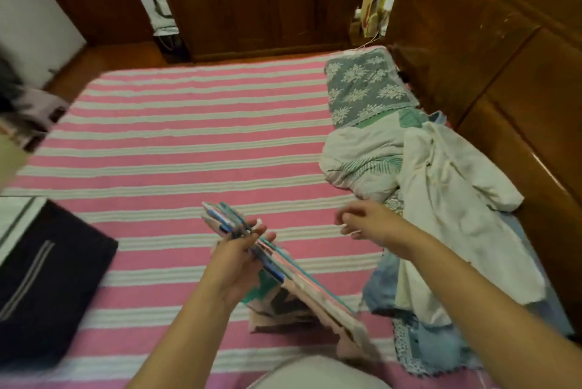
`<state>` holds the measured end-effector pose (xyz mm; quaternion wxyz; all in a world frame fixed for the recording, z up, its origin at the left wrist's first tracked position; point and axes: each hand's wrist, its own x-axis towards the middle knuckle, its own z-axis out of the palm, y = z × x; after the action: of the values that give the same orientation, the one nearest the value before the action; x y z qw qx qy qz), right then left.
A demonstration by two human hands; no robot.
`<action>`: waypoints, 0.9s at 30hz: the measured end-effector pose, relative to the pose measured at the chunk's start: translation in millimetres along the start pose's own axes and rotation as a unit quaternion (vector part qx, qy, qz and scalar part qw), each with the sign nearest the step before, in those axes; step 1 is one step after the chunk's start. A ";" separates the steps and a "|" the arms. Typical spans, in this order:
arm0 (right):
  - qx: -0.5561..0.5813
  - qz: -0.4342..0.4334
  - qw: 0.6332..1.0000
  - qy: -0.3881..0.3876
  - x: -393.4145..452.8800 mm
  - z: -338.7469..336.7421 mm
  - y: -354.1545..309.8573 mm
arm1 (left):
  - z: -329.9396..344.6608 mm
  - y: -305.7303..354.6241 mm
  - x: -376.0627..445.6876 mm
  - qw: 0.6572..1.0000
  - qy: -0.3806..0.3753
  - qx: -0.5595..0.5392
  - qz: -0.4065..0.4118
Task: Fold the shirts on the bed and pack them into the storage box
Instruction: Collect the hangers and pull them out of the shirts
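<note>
Shirts are what I'm moving, and I have one folded shirt point(283, 265) pinched edge-up in my left hand point(234, 265), fingers wrapped across its upper end, the lower end trailing down toward the pink striped bedspread point(189, 124) near my knee. It looks light and floppy, so held by one end it will sag and the layers could fan apart; I'd judge it wants support under its middle or a flat palm beneath before I swing it over. My right hand point(365, 221) hovers free beside it, fingers loosely curled with nothing in them, just short of the pile of unfolded clothes point(441, 187) heaped along the right side of the bed against the wooden headboard point(488, 42). A lace-patterned pillow point(365, 86) lies beyond that pile. The dark storage box point(47, 281) sits at the left edge of the bed, well apart from the shirt; I cannot tell from this view how full it is.
</note>
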<state>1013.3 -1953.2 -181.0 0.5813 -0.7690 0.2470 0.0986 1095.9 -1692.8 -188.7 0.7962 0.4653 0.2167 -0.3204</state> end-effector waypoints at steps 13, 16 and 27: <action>-0.217 -0.219 0.943 0.130 -76.9 165.1 -11.1 | -43.7 58.0 -56.7 0.995 -0.026 -0.035 0.095; -0.232 -0.217 0.929 0.191 -85.8 170.6 -11.6 | -47.4 61.6 -56.7 0.994 -0.027 -0.034 0.098; -0.327 -0.262 0.856 0.303 -95.5 184.3 -26.5 | -42.5 76.4 -52.2 0.993 -0.031 -0.045 0.109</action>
<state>969.4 -1748.8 -172.9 0.1973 -0.9427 0.1541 -0.2206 1111.7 -1611.7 -129.3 0.8528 0.4397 0.1540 -0.2359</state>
